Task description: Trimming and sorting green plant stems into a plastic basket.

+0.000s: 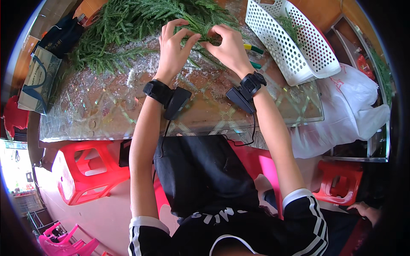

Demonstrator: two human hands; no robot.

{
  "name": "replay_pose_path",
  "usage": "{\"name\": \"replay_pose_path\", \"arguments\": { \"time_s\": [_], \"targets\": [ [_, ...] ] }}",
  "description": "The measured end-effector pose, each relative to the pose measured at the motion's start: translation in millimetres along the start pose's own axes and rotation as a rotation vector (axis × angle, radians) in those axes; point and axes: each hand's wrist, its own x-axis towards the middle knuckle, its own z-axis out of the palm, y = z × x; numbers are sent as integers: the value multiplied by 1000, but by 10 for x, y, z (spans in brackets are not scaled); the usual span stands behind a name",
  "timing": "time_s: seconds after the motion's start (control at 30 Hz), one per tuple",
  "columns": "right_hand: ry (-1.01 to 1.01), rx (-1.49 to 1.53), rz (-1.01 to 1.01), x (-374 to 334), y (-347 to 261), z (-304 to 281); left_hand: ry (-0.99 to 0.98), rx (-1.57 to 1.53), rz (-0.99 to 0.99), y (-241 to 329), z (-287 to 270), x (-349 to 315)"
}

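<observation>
Head view: left hand [172, 46] and right hand [230, 46], thumbs and fingertips pinched on green sprig [194, 24], over table [106, 113], beside greenery pile [124, 25]. Sprig likely light, springy, bendable; best held mid-length, gently.

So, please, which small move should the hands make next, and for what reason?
I would probably firm the left hand's pinch on the pine sprig first, leaving the right hand in place. Both hands' fingertips come close together at the sprig, and needles partly hide the contact, so how secure the hold is cannot be told.
</observation>
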Motion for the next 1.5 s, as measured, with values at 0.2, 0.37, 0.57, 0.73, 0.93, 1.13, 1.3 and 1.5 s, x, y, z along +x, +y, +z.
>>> {"name": "replay_pose_path", "arguments": {
  "time_s": [0.2, 0.37, 0.57, 0.73, 0.93, 1.13, 1.3, 1.5],
  "targets": [
    [39, -174, -19, -14, -19, 12, -54, 40, 85, 67, -8, -10],
    [31, -32, 45, 1, -59, -13, -30, -52, 111, 57, 2, 5],
    [87, 64, -12, 22, -140, -37, -25, -244, 15, 43, 17, 0],
    [119, -126, -173, 36, -199, -87, -29, -514, -183, 120, 37, -12],
    [100, -193, -179, 14, -237, -92, -21, -641, -302, 152, 55, -19],
    [76, -119, -131, 13, -286, -92, 0, -668, -365, 101, 73, -17],
    [95, -125, -117, 6, -210, -101, -85, -701, -405, 146, 80, -16],
    [137, -110, -136, 16, -186, -87, -116, -764, -420, 131, 101, -28]
  ]
}}
